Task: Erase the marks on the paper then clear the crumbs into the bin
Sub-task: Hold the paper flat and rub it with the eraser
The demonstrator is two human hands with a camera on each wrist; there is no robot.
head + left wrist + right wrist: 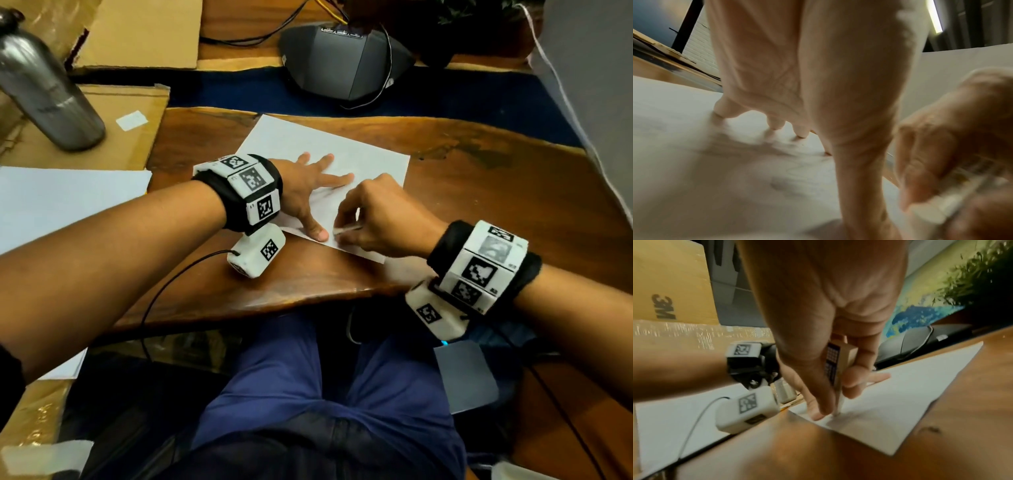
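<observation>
Head view: the left hand (308, 186) lies flat with fingers spread, pinning the paper (359, 156) to the surface (496, 192). The right hand (373, 219) pinches an eraser (840, 363) (tip down), so erasing seems underway; crumb clearing comes next, bin unseen.

- Bare forearms, no sleeves over either one.
- Around the left wrist (239, 192), a black band carrying white blocks, each face printed with a black-and-white square code marker.
- Below that band, a rounded white camera pod (256, 255) with one code marker on its side; thin black cable (164, 294) looping away from its near-left end.
- Around the right wrist (479, 270), a matching black band with white marker blocks, some markers blurred.
- Under it, a second white pod (433, 313) with one marker and a small cyan light at its near edge.
- Dark blue trousers (329, 394) across the lap, creased at the middle.
</observation>
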